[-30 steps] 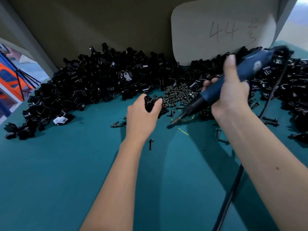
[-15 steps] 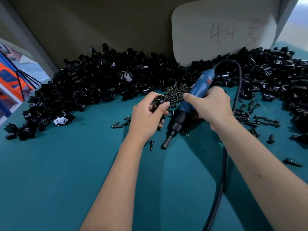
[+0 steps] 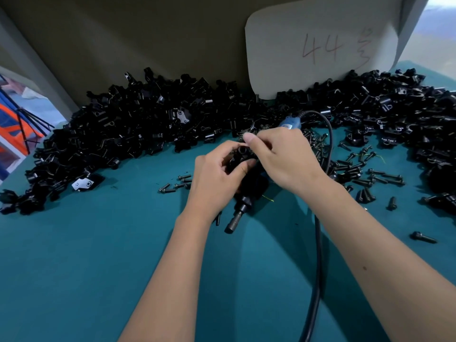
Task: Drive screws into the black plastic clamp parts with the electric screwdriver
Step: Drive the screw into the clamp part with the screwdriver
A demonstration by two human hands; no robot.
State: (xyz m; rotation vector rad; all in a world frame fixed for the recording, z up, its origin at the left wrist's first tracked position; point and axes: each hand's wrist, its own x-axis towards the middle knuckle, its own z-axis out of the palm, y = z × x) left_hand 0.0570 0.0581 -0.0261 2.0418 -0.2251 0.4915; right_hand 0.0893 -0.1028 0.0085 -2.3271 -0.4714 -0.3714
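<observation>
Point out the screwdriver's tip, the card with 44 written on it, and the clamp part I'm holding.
screwdriver's tip (image 3: 231, 227), head view, on the metal bit holder.
card (image 3: 320, 45), head view, on the handwritten number.
clamp part (image 3: 242, 154), head view, on its round socket between both hands.

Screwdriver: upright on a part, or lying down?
Lying down. The electric screwdriver rests tilted on the green mat under the right hand, bit end bare and pointing toward the camera, touching no clamp.

I count one electric screwdriver (image 3: 248, 197) with one black cord (image 3: 318, 243), one white card (image 3: 320, 45), and my two hands. The clamp parts (image 3: 148, 124) and loose screws (image 3: 370, 169) on the desk (image 3: 98, 267) are too many to count.
</observation>
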